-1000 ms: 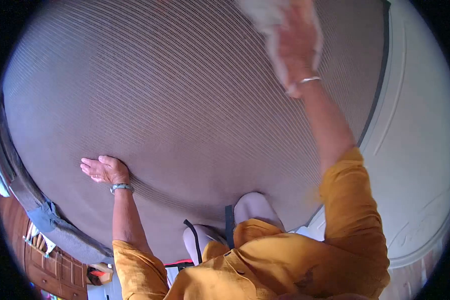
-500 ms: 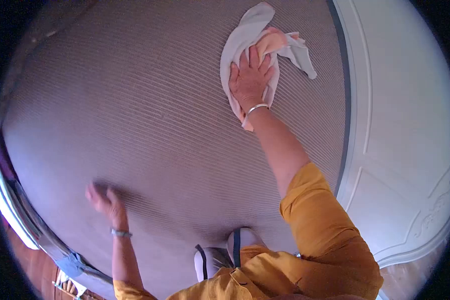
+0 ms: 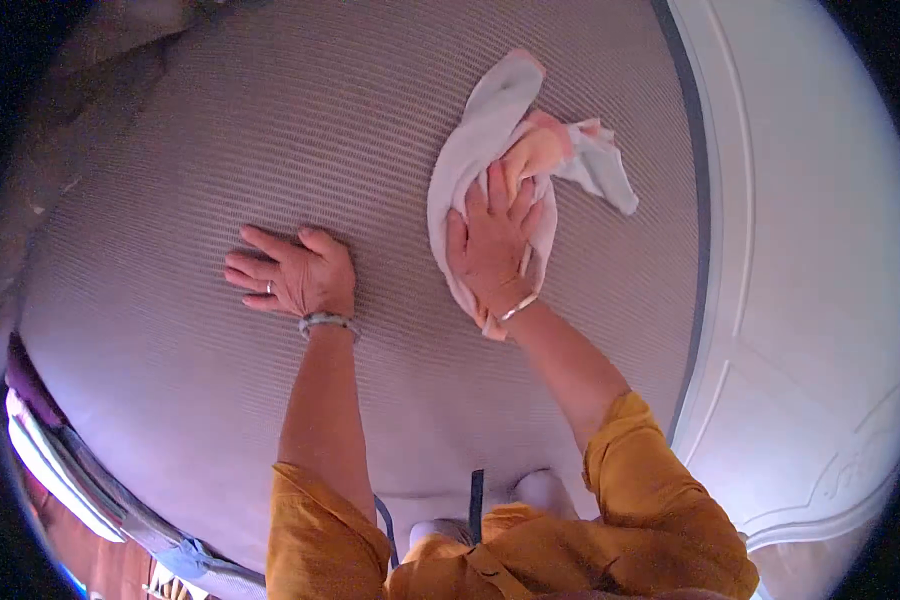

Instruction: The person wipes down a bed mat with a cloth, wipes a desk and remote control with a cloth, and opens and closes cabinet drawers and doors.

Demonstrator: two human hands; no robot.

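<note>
My right hand (image 3: 495,240) lies flat, fingers spread, on a crumpled white and peach cloth (image 3: 475,130). The cloth rests on a wide brown-grey ribbed surface (image 3: 400,400) that looks like a mattress, with a loose end trailing to the right. My left hand (image 3: 295,275) is open and bears no cloth; its palm is down on the ribbed surface, left of the cloth, with the fingers pointing left. What lies under each palm is hidden.
Along the right runs a white panelled board (image 3: 790,220) with carved trim, like a headboard, beside the surface's dark edging (image 3: 698,180). Folded fabrics (image 3: 65,470) lie past the lower left edge, above a reddish wooden floor (image 3: 100,560).
My right hand and the cloth have come nearer to my body. My left hand, blurred before, has moved up and right and now lies on the surface.
</note>
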